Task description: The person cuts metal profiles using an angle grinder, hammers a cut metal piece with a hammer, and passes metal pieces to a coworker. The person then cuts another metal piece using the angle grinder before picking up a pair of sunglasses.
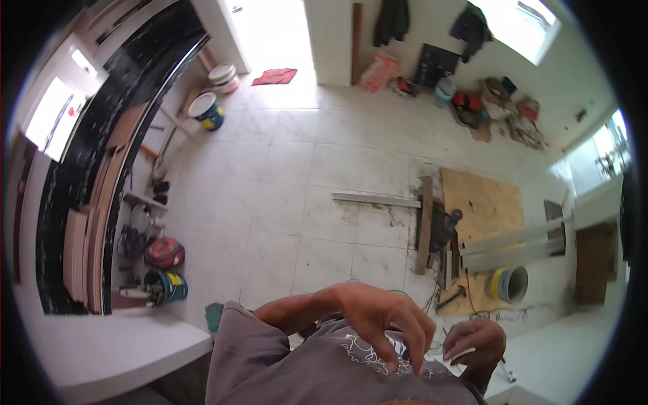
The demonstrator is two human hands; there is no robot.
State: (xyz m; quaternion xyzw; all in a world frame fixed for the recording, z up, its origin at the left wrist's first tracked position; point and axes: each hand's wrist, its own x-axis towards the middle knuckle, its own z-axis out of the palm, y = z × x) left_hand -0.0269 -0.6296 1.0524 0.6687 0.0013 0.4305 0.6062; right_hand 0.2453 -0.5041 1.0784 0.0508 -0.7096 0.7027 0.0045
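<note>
My left hand [388, 324] hangs in front of the grey shirt [290, 371], fingers bent downward, with a gap between thumb and fingertips and nothing visible in it. To its right, my right hand [479, 344] is curled, with a small thin white thing [462, 354] at its fingers; what it is cannot be made out. A small metallic end [510, 376] shows just beyond the right hand. The two hands are apart.
Plywood [482, 196] with timber, tools and a bucket [511, 283] lies at right on the tiled floor. A metal bar [378, 200] lies left of it. Black counter [67, 202] with boards stands at left; a white ledge [135, 344] is at lower left. Bags line the far wall.
</note>
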